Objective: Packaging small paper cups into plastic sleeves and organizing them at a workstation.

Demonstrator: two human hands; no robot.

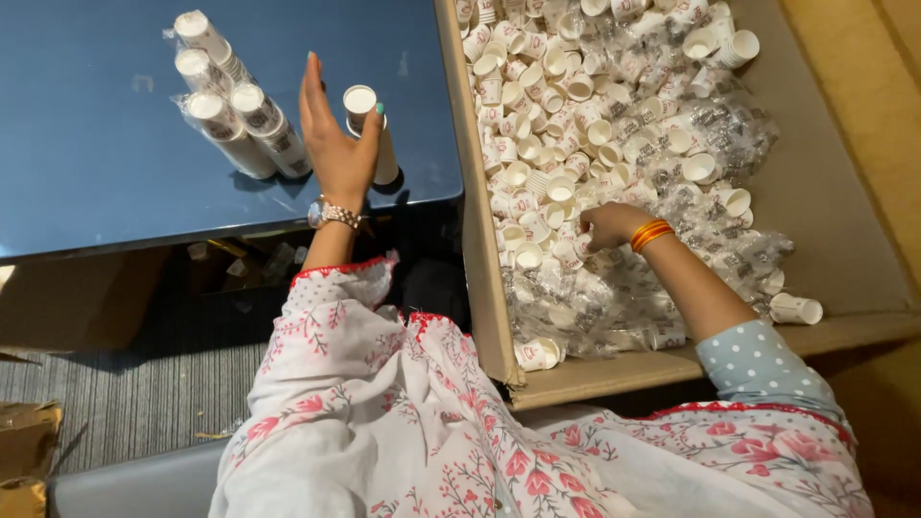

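Left hand [336, 144] clasps a stack of paper cups [369, 129] upright on the table [96, 173] — steadying it; right hand [604, 225] curls among loose cups [537, 125] — grip hidden.

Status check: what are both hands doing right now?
Left hand steadying cup stack on table. Right hand down among loose cups in box. Nothing blocking.

Upright white cup stack [369, 129] on table
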